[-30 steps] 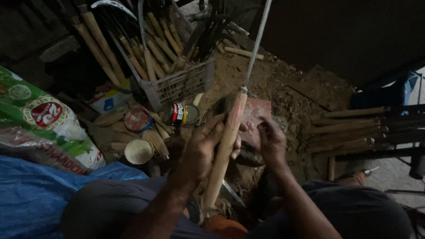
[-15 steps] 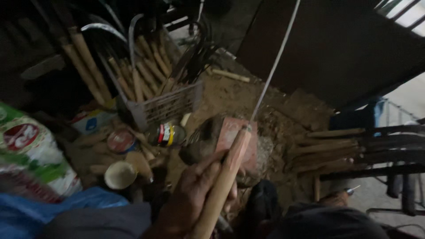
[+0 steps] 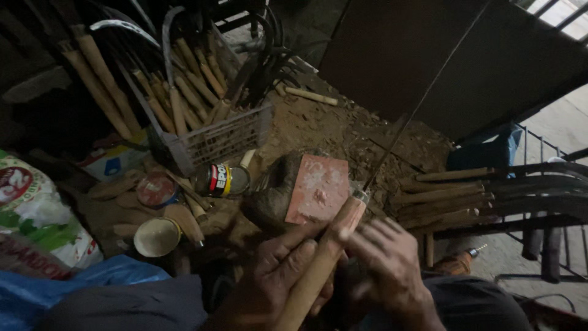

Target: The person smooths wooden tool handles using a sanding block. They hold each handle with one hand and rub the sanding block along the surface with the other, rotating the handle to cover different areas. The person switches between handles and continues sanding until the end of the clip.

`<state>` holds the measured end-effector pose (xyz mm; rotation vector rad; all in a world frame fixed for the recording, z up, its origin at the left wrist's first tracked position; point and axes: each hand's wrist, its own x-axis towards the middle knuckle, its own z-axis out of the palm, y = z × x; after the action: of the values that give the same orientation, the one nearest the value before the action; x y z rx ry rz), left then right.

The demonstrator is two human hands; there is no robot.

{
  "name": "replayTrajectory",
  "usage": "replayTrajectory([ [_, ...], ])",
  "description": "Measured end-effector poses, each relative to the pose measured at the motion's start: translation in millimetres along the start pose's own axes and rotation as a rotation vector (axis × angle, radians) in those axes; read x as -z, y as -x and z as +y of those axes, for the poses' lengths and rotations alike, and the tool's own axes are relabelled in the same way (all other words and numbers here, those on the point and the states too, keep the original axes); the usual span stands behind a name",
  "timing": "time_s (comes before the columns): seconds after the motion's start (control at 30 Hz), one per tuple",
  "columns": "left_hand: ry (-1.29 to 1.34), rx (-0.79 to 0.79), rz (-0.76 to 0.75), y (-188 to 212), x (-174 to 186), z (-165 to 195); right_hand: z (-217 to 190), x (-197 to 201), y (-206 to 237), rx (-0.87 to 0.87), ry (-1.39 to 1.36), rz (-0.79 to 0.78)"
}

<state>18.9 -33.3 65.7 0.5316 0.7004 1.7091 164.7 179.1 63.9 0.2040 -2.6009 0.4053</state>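
My left hand (image 3: pixel 278 270) grips a long wooden handle (image 3: pixel 324 257) that rises toward the upper right. A thin metal blade (image 3: pixel 422 104) sticks out of a metal collar at the handle's top end. My right hand (image 3: pixel 392 263) rests against the handle's right side, fingers curled close to it. Just behind the hands stands a block with a reddish flat face (image 3: pixel 317 189).
A plastic crate (image 3: pixel 214 141) full of wooden handles stands at the upper left. Small tins (image 3: pixel 223 179), a round lid (image 3: pixel 156 236) and printed sacks (image 3: pixel 30 208) lie at left. More wooden handles (image 3: pixel 441 196) lie stacked at right beside a metal frame. Wood shavings cover the ground.
The view has swung up and to the right. My right hand has come back into view against the handle, and both hands sit lower in the picture.
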Motion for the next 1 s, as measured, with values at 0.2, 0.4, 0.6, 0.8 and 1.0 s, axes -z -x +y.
replayTrajectory([
  [0.2, -0.141, 0.032, 0.075, -5, 0, 3, -9, -10, -12, 0.009, -0.008, 0.072],
  [0.4, 0.011, -0.026, 0.004, -2, -1, 2, 1, -6, -5, -0.032, 0.012, 0.077],
  [0.6, 0.038, 0.145, 0.095, -4, 6, 4, 9, -25, 1, 0.037, 0.008, 0.045],
  [0.8, 0.17, 0.05, -0.03, -5, 11, -4, 11, -9, -1, -0.043, -0.02, 0.189],
  [1.0, 0.179, 0.076, -0.012, -11, 19, -9, 2, -17, -8, 0.03, -0.023, 0.111],
])
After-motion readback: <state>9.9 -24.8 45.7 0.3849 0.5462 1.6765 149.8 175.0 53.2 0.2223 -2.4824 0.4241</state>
